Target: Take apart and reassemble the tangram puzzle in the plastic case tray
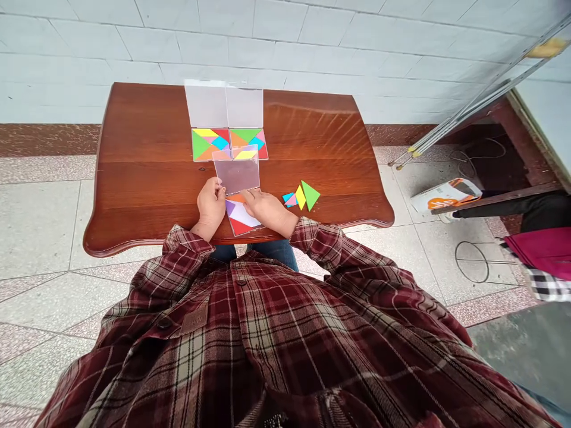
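A small clear case (241, 219) lies at the near edge of the wooden table (147, 142), holding purple, white and red tangram pieces. Its clear lid (237, 173) stands open behind it. My left hand (210, 204) is curled at the lid's lower left corner, fingers pinching its edge. My right hand (269, 209) lies on the case's right side, fingers bent over the pieces. Several loose pieces (303, 195), green, yellow, blue and pink, sit just right of my right hand.
Two more open cases (228, 142) filled with coloured tangram pieces lie farther back, their lids (223, 106) flat behind them. A tiled wall is beyond the table. On the floor at right lie a white and orange box (446, 195), a wire ring and metal rods.
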`<state>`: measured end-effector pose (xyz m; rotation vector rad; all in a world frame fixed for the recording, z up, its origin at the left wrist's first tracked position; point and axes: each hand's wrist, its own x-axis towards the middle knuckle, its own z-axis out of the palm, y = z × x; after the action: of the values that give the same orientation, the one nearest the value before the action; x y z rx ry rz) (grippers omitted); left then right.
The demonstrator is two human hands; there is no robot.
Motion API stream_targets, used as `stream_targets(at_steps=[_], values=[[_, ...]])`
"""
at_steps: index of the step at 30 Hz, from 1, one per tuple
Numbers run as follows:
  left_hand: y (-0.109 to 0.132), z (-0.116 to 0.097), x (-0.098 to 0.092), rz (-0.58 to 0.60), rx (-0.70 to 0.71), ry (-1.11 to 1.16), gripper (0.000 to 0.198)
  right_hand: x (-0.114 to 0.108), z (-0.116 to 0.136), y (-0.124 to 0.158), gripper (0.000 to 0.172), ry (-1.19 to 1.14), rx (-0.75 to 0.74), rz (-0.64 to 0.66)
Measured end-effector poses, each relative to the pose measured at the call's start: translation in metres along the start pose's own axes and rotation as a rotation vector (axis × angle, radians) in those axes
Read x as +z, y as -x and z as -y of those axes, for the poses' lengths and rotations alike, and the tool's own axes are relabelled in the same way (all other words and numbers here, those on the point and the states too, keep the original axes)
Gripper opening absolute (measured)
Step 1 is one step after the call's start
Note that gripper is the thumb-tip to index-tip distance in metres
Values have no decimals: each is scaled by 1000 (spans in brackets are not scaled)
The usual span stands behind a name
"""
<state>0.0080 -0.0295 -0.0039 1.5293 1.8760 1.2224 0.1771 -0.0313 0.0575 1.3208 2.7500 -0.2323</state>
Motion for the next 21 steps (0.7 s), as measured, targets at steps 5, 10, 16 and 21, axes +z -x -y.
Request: stream_targets(at_steps=[5,10,16,21], values=[[-1,-1,0,1,-2,4,16,2,-5,-6,36,-29,-39,-48],[-1,1,-1,-12,7,15,16,1,-14,-7,40,-181,-53,-165],[-3,2,-3,-30,18,-5,14,-3,-78,33,33,-530,352,-540],[-4,1,-4,-24,19,-38,14,22,-150,73,17,-862,759,-665]])
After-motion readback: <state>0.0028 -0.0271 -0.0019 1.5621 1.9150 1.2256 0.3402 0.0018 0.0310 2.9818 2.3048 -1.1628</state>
